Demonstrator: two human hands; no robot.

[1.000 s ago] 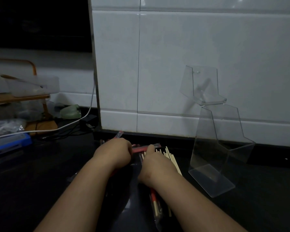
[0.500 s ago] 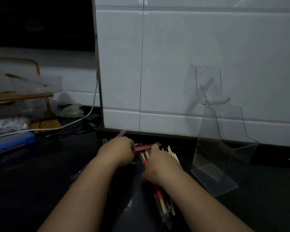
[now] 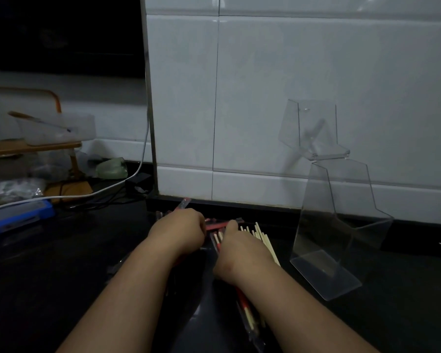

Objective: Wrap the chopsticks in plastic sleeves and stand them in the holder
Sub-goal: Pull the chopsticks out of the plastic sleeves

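Clear acrylic holder (image 3: pixel 339 225) stands upright on the black counter (image 3: pixel 61 276), its back against the tiled wall (image 3: pixel 290 85). Its hinged lid (image 3: pixel 313 131) is tipped up and open.

Both hands work close together on the counter, just left of the holder's base. Left hand (image 3: pixel 178 233), the farther of the two from the holder, shows its back to the camera. Its fingers are curled into a fist round a red plastic sleeve (image 3: pixel 215 226), one end of which sticks out past the knuckles toward the wall. Right hand (image 3: pixel 242 250) lies nearer the holder, its thumb raised against the sleeve's other end. Its remaining fingers are hidden under the hand, so the grip cannot be told.

Bare chopsticks (image 3: pixel 264 242) lie fanned on the counter between the right hand and the holder, partly under that hand and apart from the holder. Wrapped chopsticks (image 3: pixel 247 313) lie under the right wrist, left of the holder's base and nearer the camera.

Far left of the holder, a white cable (image 3: pixel 112 191) runs across the counter above a blue case (image 3: pixel 18 215).
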